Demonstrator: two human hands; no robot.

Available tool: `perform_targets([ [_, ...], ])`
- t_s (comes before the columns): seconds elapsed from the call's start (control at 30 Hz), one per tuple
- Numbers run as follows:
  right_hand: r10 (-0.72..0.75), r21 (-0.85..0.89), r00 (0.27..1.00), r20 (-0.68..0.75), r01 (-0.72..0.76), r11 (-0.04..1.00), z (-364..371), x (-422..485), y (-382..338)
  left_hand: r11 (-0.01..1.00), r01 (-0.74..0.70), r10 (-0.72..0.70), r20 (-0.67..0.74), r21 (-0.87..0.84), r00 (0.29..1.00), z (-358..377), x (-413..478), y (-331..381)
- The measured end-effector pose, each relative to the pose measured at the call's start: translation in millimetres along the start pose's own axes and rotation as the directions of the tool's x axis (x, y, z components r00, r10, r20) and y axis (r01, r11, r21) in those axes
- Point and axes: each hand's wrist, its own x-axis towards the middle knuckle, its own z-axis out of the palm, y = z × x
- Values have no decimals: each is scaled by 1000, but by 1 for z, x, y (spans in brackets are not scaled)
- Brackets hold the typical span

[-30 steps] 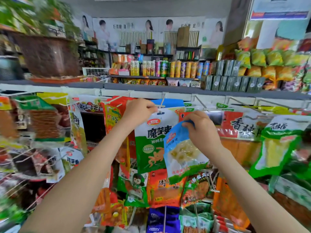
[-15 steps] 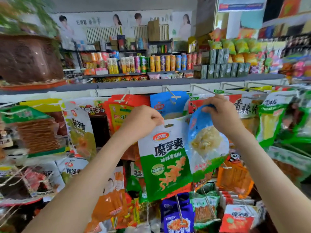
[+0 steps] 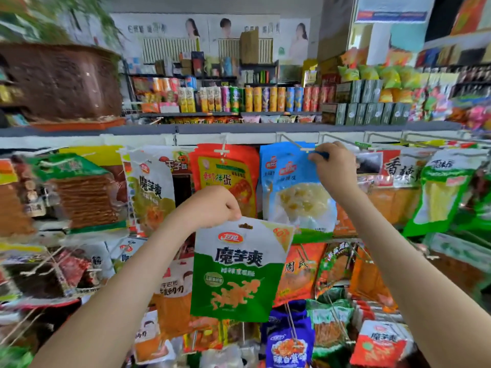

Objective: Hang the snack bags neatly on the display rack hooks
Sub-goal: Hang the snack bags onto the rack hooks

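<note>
Left hand: the left hand (image 3: 210, 207) pinches the top edge of a green-and-white snack bag (image 3: 239, 272), which hangs free in front of the lower rows, clear of any hook.
Right hand: the right hand (image 3: 333, 166) pinches the top corner of a blue snack bag (image 3: 292, 187), raised to a white hook (image 3: 295, 143) under the grey shelf (image 3: 239, 128).
Neighbours: an orange snack bag (image 3: 225, 173) hangs just left of the blue one.
Rack: more packets crowd the hooks below.

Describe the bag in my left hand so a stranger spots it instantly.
Under the grey shelf, the left hand pinches a bag by its top. Unlike the orange bag and blue bag behind, it's white above, green below, with a red oval logo.
</note>
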Motion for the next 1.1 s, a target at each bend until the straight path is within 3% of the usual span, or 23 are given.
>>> perform_targets([
  [0.27, 2, 17, 994, 108, -4, 1000, 4, 7, -1, 988, -27, 8, -124, -151, 992, -4, 1, 11],
  [0.47, 70, 151, 976, 204, -102, 983, 3, 18, 7, 982, -43, 6, -203, -183, 979, 6, 12, 24],
  [0.67, 74, -22, 968, 238, -71, 997, 23, 32, 10, 981, -56, -12, -342, -187, 939, 11, 22, 32],
  [0.93, 126, -134, 956, 263, -94, 987, 40, 46, 12, 984, -30, -49, -427, -176, 903, 21, 29, 32],
  [1.03, 7, -344, 954, 300, 102, 934, 42, 30, 25, 979, -5, -83, -418, -205, 905, 28, 30, 28],
  [1.1, -127, -361, 967, 220, 202, 911, 39, 8, 32, 973, 0, -96, -402, -232, 911, 32, 29, 26],
])
